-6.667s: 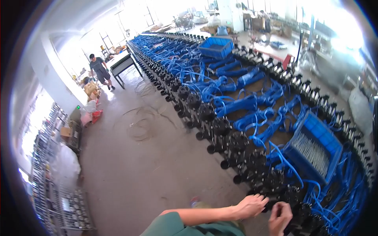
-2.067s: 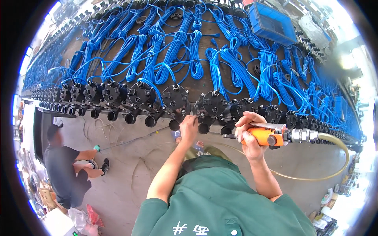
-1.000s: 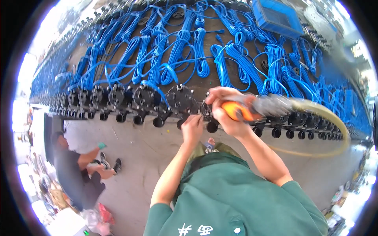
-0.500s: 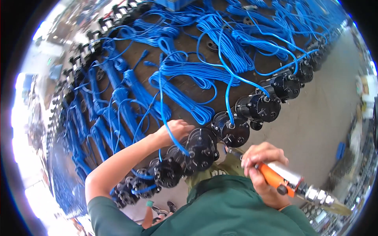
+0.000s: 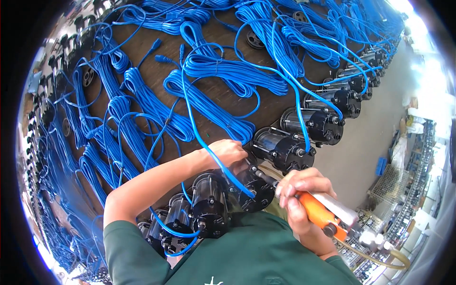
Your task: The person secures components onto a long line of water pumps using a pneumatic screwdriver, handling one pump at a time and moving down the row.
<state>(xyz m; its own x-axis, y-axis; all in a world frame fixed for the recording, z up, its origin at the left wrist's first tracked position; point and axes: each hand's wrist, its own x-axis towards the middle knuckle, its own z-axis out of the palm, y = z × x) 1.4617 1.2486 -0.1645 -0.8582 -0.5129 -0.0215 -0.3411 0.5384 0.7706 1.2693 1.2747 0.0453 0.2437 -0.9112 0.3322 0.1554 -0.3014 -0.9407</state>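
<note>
Brown bench (image 5: 142, 52) – right hand (image 5: 301, 190) grips orange screwdriver (image 5: 320, 216), left hand (image 5: 228, 152) steadies black pump (image 5: 251, 183)

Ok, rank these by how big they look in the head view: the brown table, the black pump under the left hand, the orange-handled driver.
1. Brown table, clearly largest.
2. Black pump and orange-handled driver look alike; both lie near the camera and hands partly cover them, so no ranking.

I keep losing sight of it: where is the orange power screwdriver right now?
In the head view, the orange power screwdriver sits lower right, gripped in the right hand, its tip at the black pump that the left hand steadies.
</note>
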